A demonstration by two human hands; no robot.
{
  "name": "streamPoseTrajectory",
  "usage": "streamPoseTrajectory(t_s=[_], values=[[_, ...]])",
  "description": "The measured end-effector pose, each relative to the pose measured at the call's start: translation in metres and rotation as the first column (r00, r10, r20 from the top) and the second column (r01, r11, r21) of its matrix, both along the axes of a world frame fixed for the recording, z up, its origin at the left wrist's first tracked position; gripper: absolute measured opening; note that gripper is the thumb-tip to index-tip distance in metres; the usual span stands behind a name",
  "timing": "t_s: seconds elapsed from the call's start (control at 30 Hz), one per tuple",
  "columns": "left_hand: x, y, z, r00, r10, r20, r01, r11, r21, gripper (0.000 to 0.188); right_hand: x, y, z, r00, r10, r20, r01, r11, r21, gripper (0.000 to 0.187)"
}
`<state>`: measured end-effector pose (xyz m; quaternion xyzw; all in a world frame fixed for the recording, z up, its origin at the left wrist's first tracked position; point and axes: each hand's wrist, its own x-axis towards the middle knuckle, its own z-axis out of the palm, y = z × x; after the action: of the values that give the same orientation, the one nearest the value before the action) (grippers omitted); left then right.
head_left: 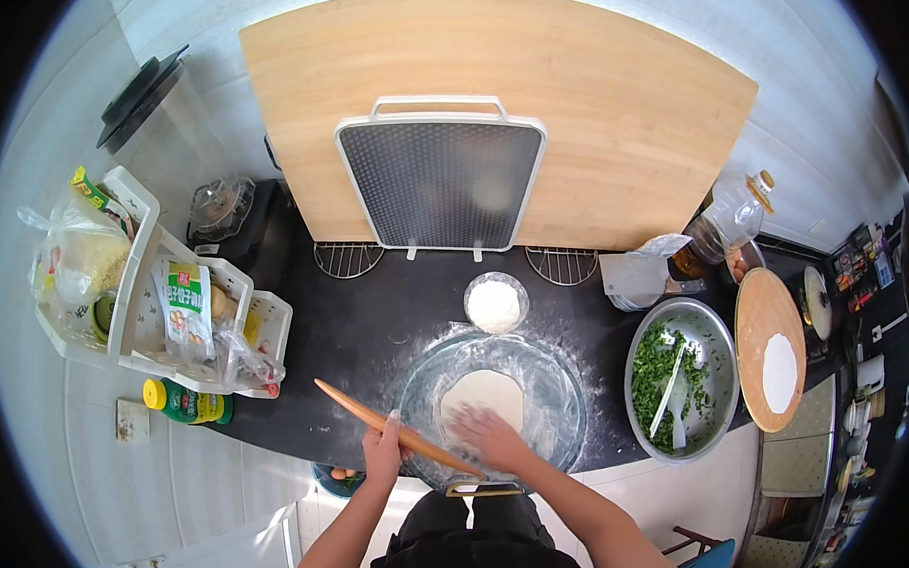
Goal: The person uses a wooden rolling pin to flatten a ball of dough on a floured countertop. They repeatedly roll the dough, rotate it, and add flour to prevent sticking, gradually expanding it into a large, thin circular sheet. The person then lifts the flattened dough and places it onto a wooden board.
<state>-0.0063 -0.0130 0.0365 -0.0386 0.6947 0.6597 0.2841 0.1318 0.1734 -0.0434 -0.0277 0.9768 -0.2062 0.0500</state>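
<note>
My left hand [383,452] is closed around a tapered wooden rolling pin [343,399], which slants over the left front of a clear round board [415,386] dusted with flour. On that board lies a flat, round sheet of pale dough [500,386]. My right hand [492,440] rests over the dough's near edge with its fingers spread, slightly blurred by motion. A small bowl of white flour [495,303] stands just beyond the board. At the right, a metal bowl [721,420] holds chopped greens [657,362] and a pale, long-handled utensil [668,389].
A round wooden board [756,319] with a white dough round [779,373] sits right of the metal bowl. A cleaver [634,276] lies behind it. White baskets [137,235] stand at left; large wooden [619,108] and grey [446,179] boards lean at the back.
</note>
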Motion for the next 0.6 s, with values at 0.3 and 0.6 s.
streamPoseTrajectory(t_s=[0.3, 0.6], values=[[0.030, 0.076, -0.033, 0.978, -0.079, 0.194, 0.040, 0.979, 0.199, 0.031, 0.031, 0.014, 0.058, 0.851, -0.522, -0.052, 0.491, 0.827, -0.274, 0.036], [0.010, 0.050, -0.020, 0.068, -0.857, -0.511, 0.309, 0.505, -0.806, 0.055, 0.044, 0.019, 0.017, 0.900, -0.376, -0.222, 0.382, 0.924, -0.018, 0.021]])
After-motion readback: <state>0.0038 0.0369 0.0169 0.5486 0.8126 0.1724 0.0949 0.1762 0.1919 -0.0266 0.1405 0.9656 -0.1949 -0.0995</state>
